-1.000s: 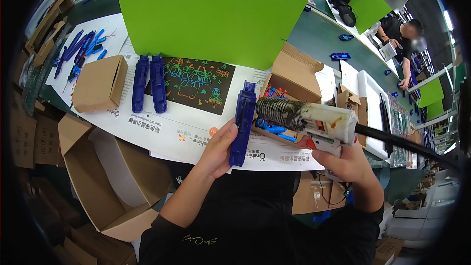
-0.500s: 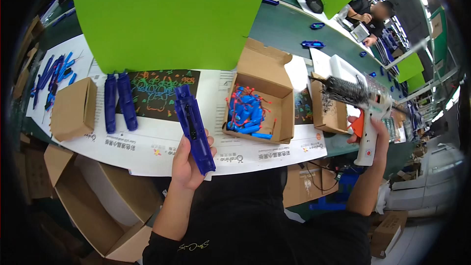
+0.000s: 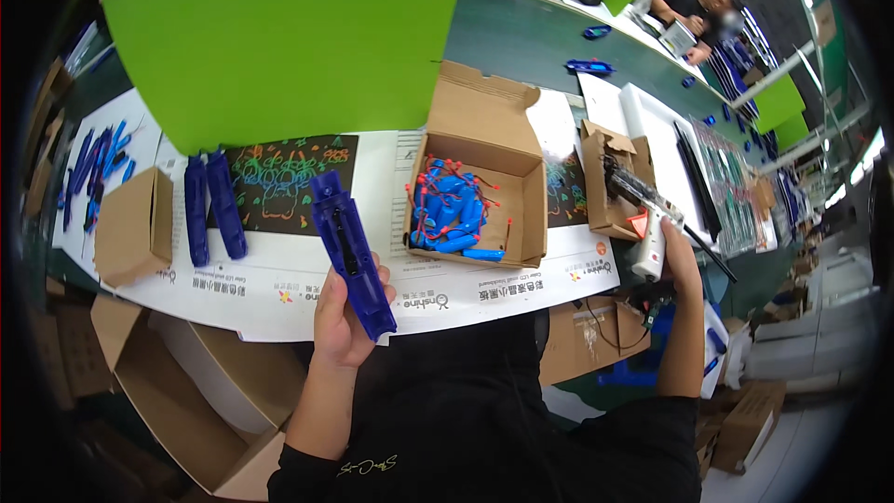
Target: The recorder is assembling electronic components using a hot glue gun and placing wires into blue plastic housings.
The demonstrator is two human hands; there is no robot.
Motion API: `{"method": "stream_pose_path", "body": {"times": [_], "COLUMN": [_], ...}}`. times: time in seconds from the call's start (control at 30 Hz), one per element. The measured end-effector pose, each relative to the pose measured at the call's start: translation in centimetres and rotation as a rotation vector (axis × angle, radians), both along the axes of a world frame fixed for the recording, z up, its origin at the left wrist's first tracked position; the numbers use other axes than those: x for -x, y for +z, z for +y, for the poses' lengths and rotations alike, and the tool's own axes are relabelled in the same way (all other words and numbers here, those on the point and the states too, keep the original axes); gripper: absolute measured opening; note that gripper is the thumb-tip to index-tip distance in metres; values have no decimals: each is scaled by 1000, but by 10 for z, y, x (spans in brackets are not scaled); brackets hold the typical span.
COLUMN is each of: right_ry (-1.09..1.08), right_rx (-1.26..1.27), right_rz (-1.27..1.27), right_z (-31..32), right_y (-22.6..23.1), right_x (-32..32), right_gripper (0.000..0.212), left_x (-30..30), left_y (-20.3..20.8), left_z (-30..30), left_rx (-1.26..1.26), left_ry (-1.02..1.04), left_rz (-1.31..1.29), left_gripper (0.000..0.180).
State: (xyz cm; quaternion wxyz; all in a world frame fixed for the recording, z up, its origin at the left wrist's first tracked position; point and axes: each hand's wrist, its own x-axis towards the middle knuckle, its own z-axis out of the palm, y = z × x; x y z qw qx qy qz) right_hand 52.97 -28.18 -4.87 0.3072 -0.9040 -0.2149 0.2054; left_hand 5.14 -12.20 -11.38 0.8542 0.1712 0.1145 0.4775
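Observation:
My left hand [image 3: 343, 328] is closed around a long dark-blue plastic housing [image 3: 371, 296], held tilted over the table's front edge. A black strip lies inside its open hollow. Out to the right, my right hand [image 3: 680, 259] grips the white handle of a glue gun [image 3: 649, 253] with an orange trigger. The gun's dark front end points into a small cardboard box [image 3: 603, 200]. Two more blue housings [image 3: 225, 210] lie side by side at the left. Between my hands stands an open cardboard box [image 3: 529, 224] with several blue cylindrical batteries [image 3: 456, 219] with red wires.
A tall green panel [image 3: 279, 37] rises behind the work area. At the far left, a closed carton [image 3: 135, 228] sits near loose blue parts [image 3: 98, 168]. A large open carton [image 3: 200, 410] stands below the table's left edge. Another person [image 3: 689, 14] works at the far right.
My right hand has lowered the glue gun, bringing its front end down to the small cardboard box. My left hand still holds the blue housing. The whole view has shifted slightly.

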Motion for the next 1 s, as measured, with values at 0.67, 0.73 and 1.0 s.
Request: {"method": "stream_pose_path", "body": {"times": [0.67, 0.73, 1.0], "right_ry": [1469, 1488, 1206], "right_rx": [429, 441, 323], "right_rz": [-413, -490, 157], "right_z": [164, 162, 157], "right_y": [37, 36, 97], "right_x": [225, 228, 180], "right_gripper": [20, 20, 23], "left_x": [-3, -4, -2], "left_y": [9, 14, 9], "left_z": [3, 3, 5], "left_rx": [23, 29, -10], "left_ry": [20, 25, -60], "left_rz": [131, 142, 159], "left_gripper": [41, 41, 44]}}
